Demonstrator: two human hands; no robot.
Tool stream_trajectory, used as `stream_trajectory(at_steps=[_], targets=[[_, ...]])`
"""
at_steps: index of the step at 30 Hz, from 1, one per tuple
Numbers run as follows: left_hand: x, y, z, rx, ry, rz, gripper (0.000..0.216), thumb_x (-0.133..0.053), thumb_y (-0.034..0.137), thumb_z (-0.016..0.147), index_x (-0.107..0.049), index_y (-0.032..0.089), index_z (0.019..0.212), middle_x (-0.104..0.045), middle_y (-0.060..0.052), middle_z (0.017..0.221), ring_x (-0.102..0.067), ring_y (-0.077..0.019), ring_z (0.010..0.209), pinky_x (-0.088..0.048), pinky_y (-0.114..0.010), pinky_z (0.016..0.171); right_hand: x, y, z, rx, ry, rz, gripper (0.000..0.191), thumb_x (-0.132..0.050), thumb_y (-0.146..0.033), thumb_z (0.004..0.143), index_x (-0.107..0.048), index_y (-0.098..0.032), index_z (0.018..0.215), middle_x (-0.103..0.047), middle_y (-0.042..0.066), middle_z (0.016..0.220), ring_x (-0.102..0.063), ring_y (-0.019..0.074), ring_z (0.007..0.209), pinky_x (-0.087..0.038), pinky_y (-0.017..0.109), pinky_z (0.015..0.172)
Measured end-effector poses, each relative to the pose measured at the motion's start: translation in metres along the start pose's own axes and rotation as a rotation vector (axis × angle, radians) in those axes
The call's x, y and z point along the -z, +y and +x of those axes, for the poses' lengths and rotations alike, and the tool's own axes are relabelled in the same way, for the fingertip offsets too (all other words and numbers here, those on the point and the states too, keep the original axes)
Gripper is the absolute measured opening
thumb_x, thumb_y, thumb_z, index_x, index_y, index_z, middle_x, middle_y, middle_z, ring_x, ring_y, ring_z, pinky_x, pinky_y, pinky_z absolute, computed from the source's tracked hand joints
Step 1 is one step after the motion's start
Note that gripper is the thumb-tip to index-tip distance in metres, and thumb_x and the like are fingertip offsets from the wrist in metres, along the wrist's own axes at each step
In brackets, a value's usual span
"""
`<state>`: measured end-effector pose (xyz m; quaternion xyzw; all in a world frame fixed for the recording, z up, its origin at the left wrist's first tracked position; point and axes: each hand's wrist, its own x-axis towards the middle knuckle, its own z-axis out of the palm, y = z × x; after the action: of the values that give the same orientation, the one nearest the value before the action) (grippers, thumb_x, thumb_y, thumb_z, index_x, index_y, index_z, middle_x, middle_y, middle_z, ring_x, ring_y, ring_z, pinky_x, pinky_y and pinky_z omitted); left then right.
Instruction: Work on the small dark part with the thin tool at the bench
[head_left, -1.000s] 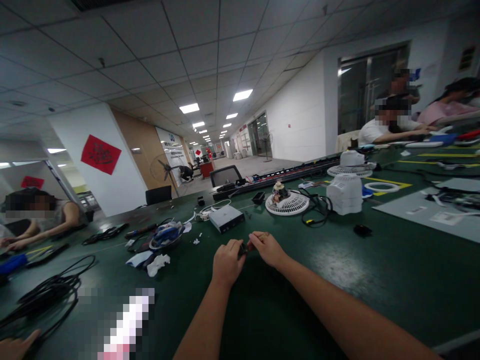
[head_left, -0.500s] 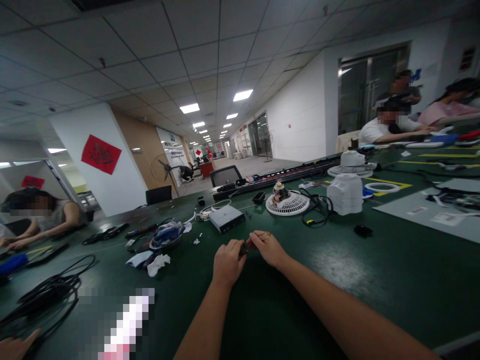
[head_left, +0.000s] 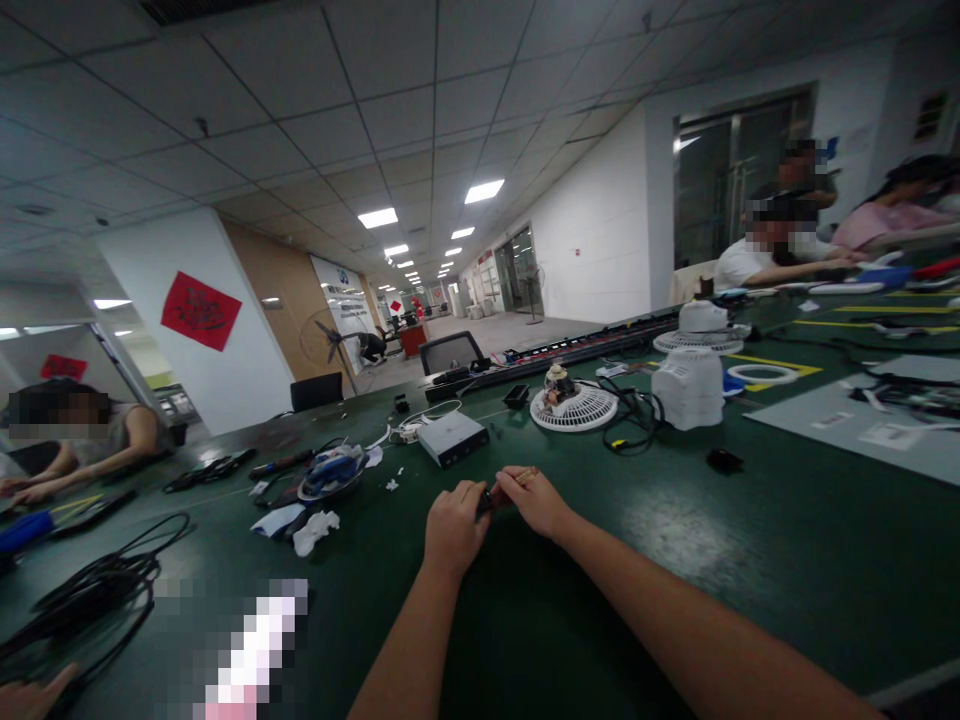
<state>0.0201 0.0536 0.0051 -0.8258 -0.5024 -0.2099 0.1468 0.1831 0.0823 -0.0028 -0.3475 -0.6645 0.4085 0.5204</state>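
Note:
My left hand (head_left: 455, 525) is closed around a small black part (head_left: 486, 500), most of which its fingers cover. Close against it, my right hand (head_left: 534, 500) has its fingertips pinched at the part's right side; whether they grip the part or something tiny is hidden. Both hands are just above the green table (head_left: 570, 620). Just beyond them lies a grey optical disc drive (head_left: 452, 438). Farther right, a white fan grille with an exposed motor (head_left: 574, 403) rests on the table.
A white plastic housing (head_left: 686, 388) and a black cable (head_left: 637, 415) stand right of the grille. Crumpled white tissue (head_left: 315, 532), a bowl of blue cloth-like material (head_left: 330, 470) and coiled black cables (head_left: 97, 580) lie left. A co-worker's hand (head_left: 37, 695) shows at lower left.
My right hand's fingertips have come slightly closer to the black part and now meet it. My left hand stays nearly in place.

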Motion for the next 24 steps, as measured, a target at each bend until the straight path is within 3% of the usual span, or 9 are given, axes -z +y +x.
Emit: stream_trajectory(at_steps=[24], targets=[[0.0003,0.0021,0.0000,-0.004,-0.025,0.007,0.036,-0.059,0.021,0.084,-0.055,0.023,0.119,-0.062,-0.004,0.112,-0.059,-0.0193,0.091,-0.043,-0.033,0.080,0.0033,-0.0010,0.0012,0.047,0.011,-0.177,0.034,-0.045,-0.035,0.088,-0.063,-0.019,0.064,-0.068,0.002,0.066,-0.064,0.0161,0.065,-0.048,0.026,0.067]])
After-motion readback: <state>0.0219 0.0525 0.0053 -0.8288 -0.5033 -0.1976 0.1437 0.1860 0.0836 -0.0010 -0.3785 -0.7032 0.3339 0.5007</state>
